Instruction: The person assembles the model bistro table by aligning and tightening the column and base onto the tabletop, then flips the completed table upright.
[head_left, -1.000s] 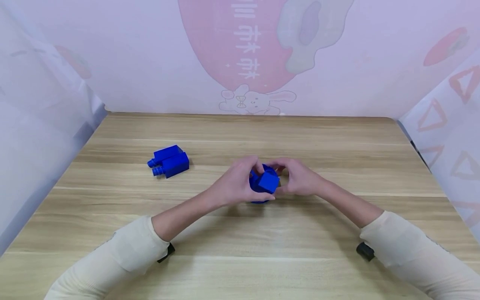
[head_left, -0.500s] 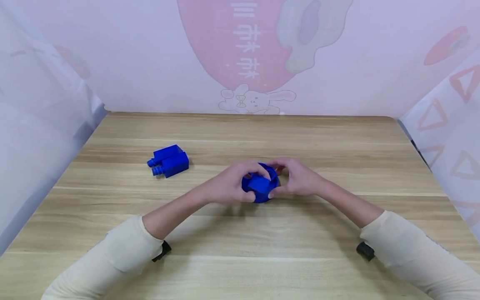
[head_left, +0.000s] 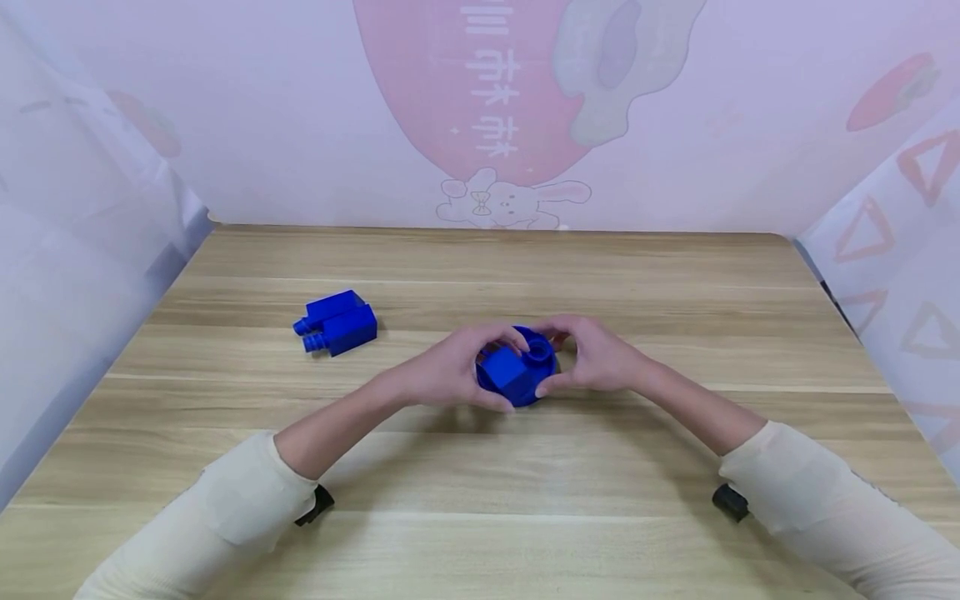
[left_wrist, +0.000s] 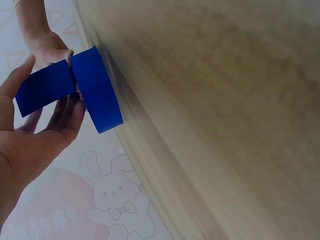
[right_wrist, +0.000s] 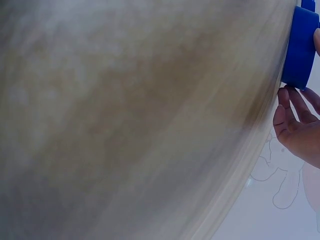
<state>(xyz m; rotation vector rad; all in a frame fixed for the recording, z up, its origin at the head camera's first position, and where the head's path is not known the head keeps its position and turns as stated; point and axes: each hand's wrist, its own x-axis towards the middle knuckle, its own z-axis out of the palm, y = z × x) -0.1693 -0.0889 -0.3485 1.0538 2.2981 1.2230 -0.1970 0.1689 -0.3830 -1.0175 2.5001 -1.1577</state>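
Note:
A round blue base [head_left: 537, 387] with a raised ring-shaped socket [head_left: 537, 350] sits on the table, its flat side wall plain in the left wrist view. My right hand [head_left: 597, 358] holds this base by its right side, thumb at the near rim and fingers at the far rim. Over the base's left part stands a blue rectangular block [left_wrist: 46, 87], slightly tilted and close against the base's face. My left hand [head_left: 446, 368] holds the block, thumb on one side and fingers on the other. The block's lower end is hidden.
Two more blue rectangular blocks [head_left: 341, 321] with threaded ends lie side by side on the table's left part, threads pointing left. The wooden table [head_left: 600, 475] ends at a printed backdrop [head_left: 300, 125] behind and at the sides.
My left hand and the block have shifted left across the base, and the socket on its right has come into view. My right hand has stayed at the base's right side.

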